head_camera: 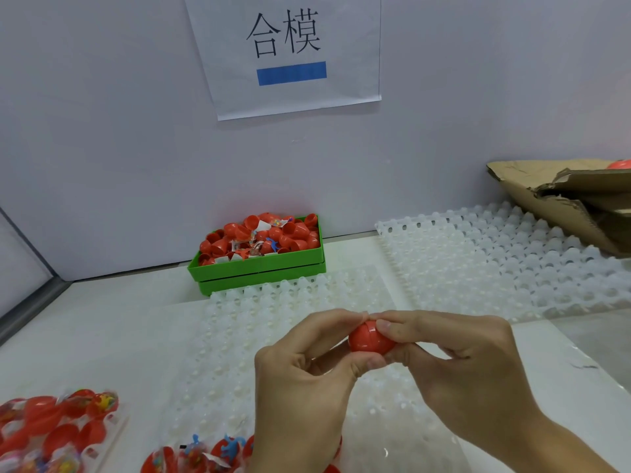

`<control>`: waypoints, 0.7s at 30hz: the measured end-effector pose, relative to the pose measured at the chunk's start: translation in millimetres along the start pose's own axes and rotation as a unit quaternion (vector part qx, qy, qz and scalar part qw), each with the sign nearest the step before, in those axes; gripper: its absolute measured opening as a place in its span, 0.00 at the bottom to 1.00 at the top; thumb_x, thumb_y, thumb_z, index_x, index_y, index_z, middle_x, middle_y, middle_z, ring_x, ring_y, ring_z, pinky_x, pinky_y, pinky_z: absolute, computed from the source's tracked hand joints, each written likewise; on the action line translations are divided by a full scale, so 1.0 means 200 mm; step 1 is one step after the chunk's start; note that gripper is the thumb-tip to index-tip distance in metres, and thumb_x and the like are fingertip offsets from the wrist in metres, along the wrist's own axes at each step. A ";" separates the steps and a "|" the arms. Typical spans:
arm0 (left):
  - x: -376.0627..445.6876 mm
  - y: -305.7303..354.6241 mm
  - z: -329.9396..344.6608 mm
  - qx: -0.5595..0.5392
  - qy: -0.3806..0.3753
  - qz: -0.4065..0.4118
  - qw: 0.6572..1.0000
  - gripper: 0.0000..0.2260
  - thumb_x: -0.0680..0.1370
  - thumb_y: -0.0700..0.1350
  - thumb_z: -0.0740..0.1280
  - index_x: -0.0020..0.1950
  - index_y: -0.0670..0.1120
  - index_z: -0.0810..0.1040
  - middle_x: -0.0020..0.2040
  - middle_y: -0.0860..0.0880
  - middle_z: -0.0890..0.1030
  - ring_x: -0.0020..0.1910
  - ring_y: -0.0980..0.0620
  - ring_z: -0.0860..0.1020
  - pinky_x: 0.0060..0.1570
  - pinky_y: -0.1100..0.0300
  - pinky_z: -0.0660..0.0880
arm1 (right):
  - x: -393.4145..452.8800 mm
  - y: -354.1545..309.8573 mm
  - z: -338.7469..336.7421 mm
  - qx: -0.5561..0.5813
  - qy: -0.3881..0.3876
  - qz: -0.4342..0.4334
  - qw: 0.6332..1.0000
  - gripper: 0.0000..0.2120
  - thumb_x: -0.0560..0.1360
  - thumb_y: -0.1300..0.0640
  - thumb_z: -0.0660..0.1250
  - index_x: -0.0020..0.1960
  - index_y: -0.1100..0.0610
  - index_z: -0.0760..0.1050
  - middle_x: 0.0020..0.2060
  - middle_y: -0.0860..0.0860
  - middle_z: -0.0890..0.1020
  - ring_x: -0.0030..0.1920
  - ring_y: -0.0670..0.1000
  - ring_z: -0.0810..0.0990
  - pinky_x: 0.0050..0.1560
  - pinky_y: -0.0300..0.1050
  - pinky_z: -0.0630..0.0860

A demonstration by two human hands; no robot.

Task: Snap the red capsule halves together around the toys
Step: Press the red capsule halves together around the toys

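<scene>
both hands, left hand [300, 367] and right hand [454, 363], had a pinching grip on the red capsule [370, 339] between their fingertips, above the white tray [239, 353], green bin [259, 268] well beyond.

Bright, even light over my bench, barely any shadows; wide lens bends the edges, everything's slightly soft.

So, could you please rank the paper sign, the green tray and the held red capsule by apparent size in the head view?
1. paper sign
2. green tray
3. red capsule, smallest although nearest the camera, so its place is sure.
</scene>
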State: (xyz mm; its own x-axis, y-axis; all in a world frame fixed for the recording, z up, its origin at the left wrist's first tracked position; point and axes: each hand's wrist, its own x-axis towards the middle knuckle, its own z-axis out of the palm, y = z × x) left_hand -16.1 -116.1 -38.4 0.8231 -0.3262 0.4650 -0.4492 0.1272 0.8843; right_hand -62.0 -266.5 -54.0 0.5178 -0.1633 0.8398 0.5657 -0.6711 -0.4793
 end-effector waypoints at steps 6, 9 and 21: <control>0.01 0.00 0.00 -0.027 -0.017 0.005 0.999 0.17 0.62 0.43 0.77 0.49 0.53 0.86 0.46 0.52 0.86 0.51 0.55 0.83 0.46 0.66 0.80 | 0.00 -0.01 0.00 0.117 0.001 0.072 0.991 0.13 0.63 0.68 0.76 0.45 0.56 0.84 0.46 0.45 0.87 0.41 0.44 0.87 0.42 0.38 0.83; 0.01 0.01 0.00 -0.023 -0.020 0.017 0.999 0.14 0.64 0.45 0.76 0.49 0.52 0.86 0.47 0.51 0.85 0.51 0.55 0.83 0.46 0.65 0.80 | 0.00 -0.01 0.00 0.140 0.008 0.089 0.986 0.16 0.63 0.68 0.77 0.47 0.54 0.82 0.45 0.44 0.87 0.40 0.45 0.87 0.41 0.37 0.83; 0.01 0.01 -0.02 -0.039 -0.049 0.009 0.998 0.21 0.63 0.42 0.77 0.54 0.56 0.85 0.50 0.51 0.85 0.54 0.53 0.82 0.49 0.63 0.81 | 0.01 -0.03 0.00 0.134 0.026 0.124 0.983 0.16 0.63 0.63 0.77 0.48 0.50 0.83 0.38 0.40 0.86 0.38 0.43 0.86 0.41 0.32 0.80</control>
State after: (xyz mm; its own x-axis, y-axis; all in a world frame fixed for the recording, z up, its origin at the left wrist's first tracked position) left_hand -14.0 -112.7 -36.7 0.7756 -0.4134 0.4770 -0.4312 0.2048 0.8787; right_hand -64.3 -262.0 -48.3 0.6311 -0.3398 0.6974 0.5783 -0.3930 -0.7149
